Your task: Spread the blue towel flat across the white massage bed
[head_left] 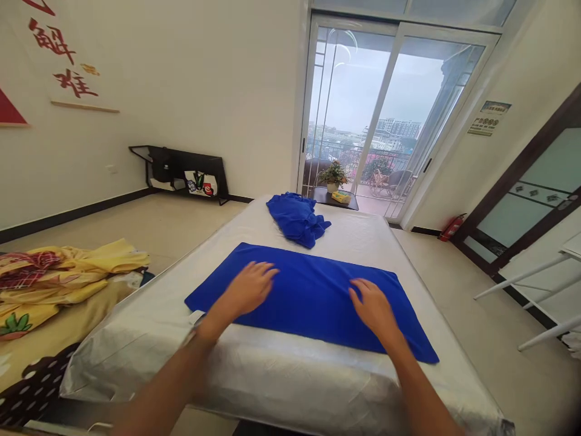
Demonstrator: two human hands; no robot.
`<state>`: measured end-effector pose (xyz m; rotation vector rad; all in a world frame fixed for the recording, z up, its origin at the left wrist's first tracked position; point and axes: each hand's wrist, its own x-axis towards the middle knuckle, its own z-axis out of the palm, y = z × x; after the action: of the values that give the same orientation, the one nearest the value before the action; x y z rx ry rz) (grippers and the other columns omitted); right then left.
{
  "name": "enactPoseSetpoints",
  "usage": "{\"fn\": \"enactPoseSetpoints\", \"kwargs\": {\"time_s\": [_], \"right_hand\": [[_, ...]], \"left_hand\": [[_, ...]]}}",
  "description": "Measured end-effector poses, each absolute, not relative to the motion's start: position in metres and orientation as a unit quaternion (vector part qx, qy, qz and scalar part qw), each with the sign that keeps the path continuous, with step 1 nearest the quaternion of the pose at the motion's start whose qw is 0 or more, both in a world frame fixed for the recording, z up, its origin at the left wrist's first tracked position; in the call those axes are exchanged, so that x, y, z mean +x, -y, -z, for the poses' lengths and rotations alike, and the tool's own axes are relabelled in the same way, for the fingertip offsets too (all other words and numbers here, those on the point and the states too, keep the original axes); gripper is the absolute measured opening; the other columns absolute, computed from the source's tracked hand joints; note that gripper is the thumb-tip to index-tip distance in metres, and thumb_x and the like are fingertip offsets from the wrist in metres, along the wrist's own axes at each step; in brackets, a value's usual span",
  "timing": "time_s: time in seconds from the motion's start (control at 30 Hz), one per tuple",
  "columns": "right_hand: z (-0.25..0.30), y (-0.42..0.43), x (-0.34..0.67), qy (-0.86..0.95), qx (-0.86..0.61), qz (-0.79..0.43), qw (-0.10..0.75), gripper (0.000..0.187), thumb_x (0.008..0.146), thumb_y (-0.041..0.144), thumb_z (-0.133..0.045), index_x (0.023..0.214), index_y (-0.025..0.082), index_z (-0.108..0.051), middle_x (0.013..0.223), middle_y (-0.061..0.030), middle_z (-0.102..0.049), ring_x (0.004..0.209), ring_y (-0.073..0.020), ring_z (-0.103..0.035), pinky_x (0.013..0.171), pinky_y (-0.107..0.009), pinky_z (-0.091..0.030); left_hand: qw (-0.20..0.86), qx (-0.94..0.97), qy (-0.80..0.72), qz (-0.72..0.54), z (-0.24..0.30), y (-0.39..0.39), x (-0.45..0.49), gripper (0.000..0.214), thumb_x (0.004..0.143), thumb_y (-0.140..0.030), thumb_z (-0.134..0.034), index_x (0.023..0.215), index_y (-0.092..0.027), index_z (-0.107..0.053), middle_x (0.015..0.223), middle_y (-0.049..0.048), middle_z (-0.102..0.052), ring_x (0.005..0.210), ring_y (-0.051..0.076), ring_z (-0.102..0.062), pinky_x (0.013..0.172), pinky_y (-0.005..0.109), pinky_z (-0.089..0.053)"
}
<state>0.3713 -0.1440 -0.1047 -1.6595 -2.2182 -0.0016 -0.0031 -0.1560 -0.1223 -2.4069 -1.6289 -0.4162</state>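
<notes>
Blue cloth [313, 297] is laid out flat on the bed [281, 363], long side across the person, close to the near edge; reads as placed there so both arms reach its full width without leaning. Left hand [254, 287] is over the left part, right hand [370, 303] over the right part, fingers pointing inward and away. Grip on both: fingers apart, palms down, nothing pinched. Can't tell from this angle whether the fingertips press on the fabric or sit just above it. Wide spacing looks sensible for flat work: load would be shared and neither side dragged askew. Shallow creases run near the right fingers; the far edge is fairly straight, corners out, which suggests it's kept square on purpose. Layer count can't be read. Small white patch [196, 317] by the left wrist, at the cloth's near left corner, maybe a label; too small to say. Second blue cloth [297, 218] is heaped farther up the bed, apart from the flat one, probably so the two don't overlap. Yellow fabric pile [109, 257] is off to the left beside the bed; patterned, loose, likely kept aside so it doesn't crowd the blue pieces.
</notes>
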Motion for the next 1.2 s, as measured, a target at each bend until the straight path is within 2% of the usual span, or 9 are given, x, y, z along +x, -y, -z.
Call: {"fn": "enactPoseSetpoints", "kwargs": {"time_s": [0.1, 0.2, 0.3, 0.4, 0.5, 0.6, 0.83, 1.0, 1.2], "right_hand": [[0.114, 0.092, 0.293, 0.786, -0.599, -0.038, 0.148, 0.053, 0.105, 0.035, -0.034, 0.149, 0.015, -0.054, 0.155, -0.0111, -0.051, 0.145, -0.0235, -0.043, 0.122, -0.038, -0.027], [0.138, 0.062, 0.262, 0.775, -0.619, -0.073, 0.100, 0.058, 0.106, 0.039, -0.030, 0.159, 0.017, -0.040, 0.166, -0.0088, -0.035, 0.154, -0.0240, -0.027, 0.126, -0.042, -0.017], [0.157, 0.049, 0.270, 0.758, -0.642, -0.089, 0.076, 0.062, 0.107, 0.047, -0.024, 0.163, 0.022, -0.031, 0.170, -0.0036, -0.025, 0.157, -0.0230, -0.017, 0.127, -0.045, -0.009], [0.161, 0.043, 0.299, 0.732, -0.673, -0.096, 0.055, 0.067, 0.106, 0.054, -0.019, 0.165, 0.023, -0.024, 0.172, -0.0028, -0.019, 0.158, -0.0232, -0.012, 0.127, -0.046, -0.005], [0.158, 0.038, 0.342, 0.709, -0.697, -0.100, 0.039, 0.070, 0.106, 0.057, -0.016, 0.166, 0.021, -0.021, 0.172, -0.0039, -0.016, 0.158, -0.0246, -0.010, 0.127, -0.048, -0.005], [0.159, 0.034, 0.398, 0.674, -0.734, -0.080, 0.029, 0.070, 0.106, 0.057, -0.016, 0.166, 0.020, -0.021, 0.172, -0.0048, -0.017, 0.158, -0.0245, -0.013, 0.127, -0.048, -0.008], [0.179, 0.031, 0.494, 0.598, -0.800, -0.033, 0.035, 0.078, 0.104, 0.057, -0.015, 0.165, 0.009, -0.021, 0.171, -0.0099, -0.020, 0.157, -0.0274, -0.017, 0.127, -0.044, -0.014], [0.181, 0.027, 0.496, 0.592, -0.804, -0.046, 0.034, 0.082, 0.102, 0.058, -0.012, 0.165, 0.007, -0.020, 0.172, -0.0091, -0.018, 0.158, -0.0277, -0.015, 0.128, -0.045, -0.013], [0.175, 0.028, 0.493, 0.585, -0.808, -0.060, 0.041, 0.080, 0.101, 0.056, -0.012, 0.165, 0.008, -0.020, 0.171, -0.0090, -0.018, 0.158, -0.0273, -0.014, 0.127, -0.051, -0.015]], "left_hand": [[0.075, -0.866, 0.479, 0.120, 0.127, 0.085, 0.067, 0.049, 0.106, -0.038, -0.031, 0.143, -0.022, -0.058, 0.149, 0.0108, -0.058, 0.139, 0.024, -0.052, 0.121, 0.044, -0.033], [0.049, -0.858, 0.501, 0.103, 0.149, 0.043, 0.101, 0.051, 0.107, -0.039, -0.031, 0.149, -0.019, -0.052, 0.154, 0.0134, -0.052, 0.144, 0.026, -0.047, 0.121, 0.045, -0.032], [0.016, -0.841, 0.530, 0.102, 0.173, 0.027, 0.103, 0.055, 0.107, -0.045, -0.029, 0.154, -0.022, -0.046, 0.161, 0.0122, -0.043, 0.150, 0.028, -0.037, 0.122, 0.050, -0.028], [-0.011, -0.842, 0.530, 0.099, 0.183, 0.021, 0.088, 0.058, 0.107, -0.052, -0.026, 0.158, -0.028, -0.040, 0.165, 0.0089, -0.037, 0.154, 0.028, -0.030, 0.124, 0.052, -0.022], [-0.031, -0.831, 0.550, 0.076, 0.180, 0.013, 0.057, 0.061, 0.106, -0.055, -0.024, 0.160, -0.030, -0.036, 0.168, 0.0082, -0.030, 0.156, 0.030, -0.026, 0.125, 0.052, -0.017], [-0.038, -0.796, 0.602, 0.051, 0.178, 0.003, 0.007, 0.063, 0.106, -0.056, -0.023, 0.161, -0.027, -0.032, 0.169, 0.0111, -0.026, 0.157, 0.032, -0.022, 0.125, 0.053, -0.016], [-0.029, -0.746, 0.665, 0.016, 0.189, -0.005, -0.113, 0.061, 0.106, -0.051, -0.022, 0.162, -0.029, -0.029, 0.170, 0.0105, -0.024, 0.157, 0.031, -0.020, 0.123, 0.055, -0.018], [-0.046, -0.709, 0.703, 0.018, 0.184, -0.001, -0.122, 0.065, 0.105, -0.059, -0.019, 0.163, -0.030, -0.025, 0.171, 0.0091, -0.022, 0.158, 0.030, -0.018, 0.124, 0.056, -0.016], [-0.036, -0.710, 0.703, 0.023, 0.177, 0.006, -0.110, 0.064, 0.106, -0.055, -0.021, 0.163, -0.028, -0.025, 0.171, 0.0109, -0.023, 0.158, 0.030, -0.019, 0.124, 0.053, -0.016]]}}
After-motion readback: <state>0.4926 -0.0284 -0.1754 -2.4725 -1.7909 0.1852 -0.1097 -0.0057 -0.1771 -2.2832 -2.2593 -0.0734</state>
